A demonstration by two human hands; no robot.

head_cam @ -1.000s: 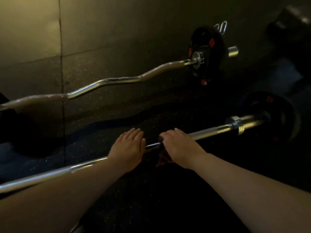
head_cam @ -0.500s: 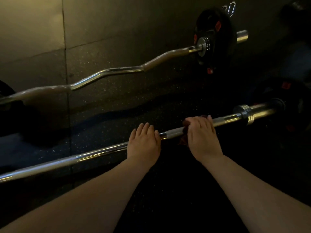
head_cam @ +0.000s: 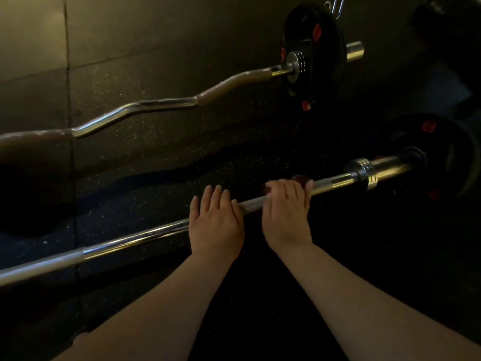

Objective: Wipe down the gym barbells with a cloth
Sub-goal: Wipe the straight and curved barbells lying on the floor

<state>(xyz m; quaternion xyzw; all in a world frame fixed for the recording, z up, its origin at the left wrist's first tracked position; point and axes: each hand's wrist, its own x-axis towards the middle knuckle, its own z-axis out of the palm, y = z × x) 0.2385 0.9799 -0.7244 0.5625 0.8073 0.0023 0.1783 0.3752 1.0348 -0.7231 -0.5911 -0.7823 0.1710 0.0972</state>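
The floor is dark rubber tiling flecked with pale specks, its seams running across and down on the left. The room is dim, with yellowish light on the far left tiles and deep shadow to the right and beneath my arms.

The straight chrome barbell lies on that floor, slanting from lower left to upper right, where a chrome collar sits just before a black weight plate with red marks. Beyond it, well apart, lies a wavy chrome curl bar with its own black plate with red marks. A wire spring clip rests on the floor beside that plate.

Both my forearms reach forward, bare, palms down. My left hand rests flat on the straight bar, fingers straight and close together, tips past the far side. My right hand is just beside it, toward the collar, fingers curled over the bar and clamped on a dark reddish cloth. Only a small bulge of the cloth shows above my knuckles.
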